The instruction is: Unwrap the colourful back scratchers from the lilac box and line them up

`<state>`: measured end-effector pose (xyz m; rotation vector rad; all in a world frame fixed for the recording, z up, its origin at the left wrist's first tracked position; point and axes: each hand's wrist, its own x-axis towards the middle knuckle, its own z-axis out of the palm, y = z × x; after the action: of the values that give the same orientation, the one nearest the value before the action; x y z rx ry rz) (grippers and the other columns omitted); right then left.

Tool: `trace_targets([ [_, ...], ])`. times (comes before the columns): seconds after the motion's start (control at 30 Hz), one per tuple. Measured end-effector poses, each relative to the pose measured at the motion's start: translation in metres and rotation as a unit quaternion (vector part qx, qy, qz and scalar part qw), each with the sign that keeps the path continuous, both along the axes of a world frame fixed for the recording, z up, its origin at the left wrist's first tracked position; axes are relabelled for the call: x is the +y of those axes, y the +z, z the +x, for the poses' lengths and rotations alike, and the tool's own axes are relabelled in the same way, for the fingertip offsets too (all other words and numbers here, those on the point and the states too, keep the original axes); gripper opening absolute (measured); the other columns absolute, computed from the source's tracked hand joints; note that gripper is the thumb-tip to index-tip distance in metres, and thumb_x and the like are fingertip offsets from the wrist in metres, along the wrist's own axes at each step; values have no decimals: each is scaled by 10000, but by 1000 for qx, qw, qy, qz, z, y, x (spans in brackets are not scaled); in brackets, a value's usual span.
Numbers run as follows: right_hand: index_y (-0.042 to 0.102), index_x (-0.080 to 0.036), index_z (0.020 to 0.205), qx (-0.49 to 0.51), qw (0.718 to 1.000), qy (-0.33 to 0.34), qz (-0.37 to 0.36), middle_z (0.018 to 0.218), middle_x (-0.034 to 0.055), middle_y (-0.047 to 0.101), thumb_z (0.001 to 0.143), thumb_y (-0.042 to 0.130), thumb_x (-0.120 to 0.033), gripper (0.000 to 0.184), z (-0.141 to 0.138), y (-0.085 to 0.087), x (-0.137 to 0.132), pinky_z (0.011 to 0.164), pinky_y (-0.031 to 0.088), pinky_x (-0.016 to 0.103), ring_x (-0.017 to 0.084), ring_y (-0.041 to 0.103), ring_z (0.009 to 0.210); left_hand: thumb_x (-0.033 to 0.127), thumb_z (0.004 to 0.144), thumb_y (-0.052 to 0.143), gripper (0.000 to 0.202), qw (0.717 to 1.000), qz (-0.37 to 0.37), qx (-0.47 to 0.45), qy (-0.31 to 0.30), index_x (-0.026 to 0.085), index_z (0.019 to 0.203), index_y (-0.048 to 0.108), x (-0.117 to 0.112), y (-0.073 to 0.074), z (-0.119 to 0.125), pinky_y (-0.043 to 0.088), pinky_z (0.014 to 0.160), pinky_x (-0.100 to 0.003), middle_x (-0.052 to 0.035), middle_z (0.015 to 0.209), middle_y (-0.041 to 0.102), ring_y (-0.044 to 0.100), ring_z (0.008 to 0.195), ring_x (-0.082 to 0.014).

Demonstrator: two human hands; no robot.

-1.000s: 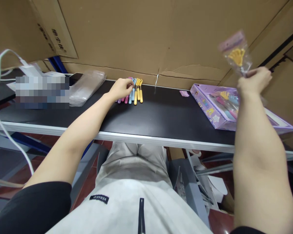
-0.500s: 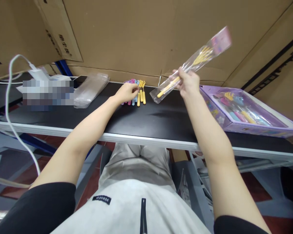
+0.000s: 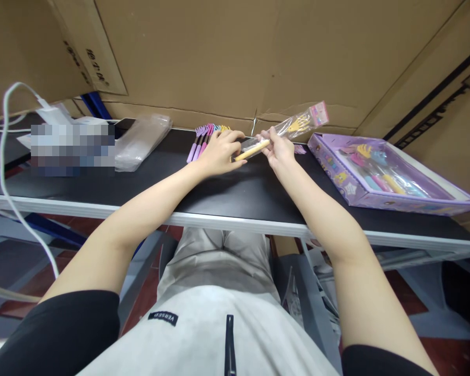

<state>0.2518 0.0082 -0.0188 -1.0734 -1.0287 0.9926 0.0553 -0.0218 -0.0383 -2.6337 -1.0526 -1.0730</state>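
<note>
The right hand (image 3: 279, 150) is pinching the clear packet (image 3: 285, 128) near its middle, thumb and fingers closed on the film. The left hand (image 3: 218, 152) is meeting it from the other side, its fingertips closing on the packet's lower end. Both hands are gripping the same packet, holding it just above the black table (image 3: 227, 196), tilted so that it is rising toward the right. Inside it a yellow stick (image 3: 251, 151) is showing; its plain handle is lying between the two hands, and its hand-shaped head is pointing up and away toward the pink header card (image 3: 319, 110) at the packet's top end.

Just behind the left hand, a row of coloured sticks (image 3: 202, 140) — purple and pink at the near side, with blue and yellow tips peeking out past the knuckles — is lying on the table against the cardboard wall (image 3: 219, 52). The left hand is partly covering that row. Further left, a stack of clear bags (image 3: 141, 140) is resting on the tabletop, and beyond it a white cable (image 3: 3, 156) is looping down off the table's edge.

To the right of the hands, well apart from them, a purple box (image 3: 350, 189) is sitting open-faced on the table, holding more coloured sticks in packets.
</note>
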Motion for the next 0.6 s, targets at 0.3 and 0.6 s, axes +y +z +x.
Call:
trace_targets([
  [0.3, 602, -237, 1161, 193, 980, -28, -37, 1016, 51, 739, 977, 573, -681, 482, 16, 5, 11, 860, 668, 447, 224, 763, 1008, 362, 986, 583, 243, 996, -29, 31, 77, 191, 898, 733, -2, 10, -11, 337, 1148, -609, -145, 1445, 646, 530, 1345, -380],
  [0.6, 626, -280, 1250, 221, 966, -132, -28, 1123, 44, 737, 1007, 411, -354, 332, 80, 10, 43, 853, 649, 411, 183, 762, 998, 375, 983, 540, 268, 988, -23, 14, 149, 195, 895, 718, -12, 40, -31, 231, 1198, -668, -99, 1493, 628, 451, 1429, -391],
])
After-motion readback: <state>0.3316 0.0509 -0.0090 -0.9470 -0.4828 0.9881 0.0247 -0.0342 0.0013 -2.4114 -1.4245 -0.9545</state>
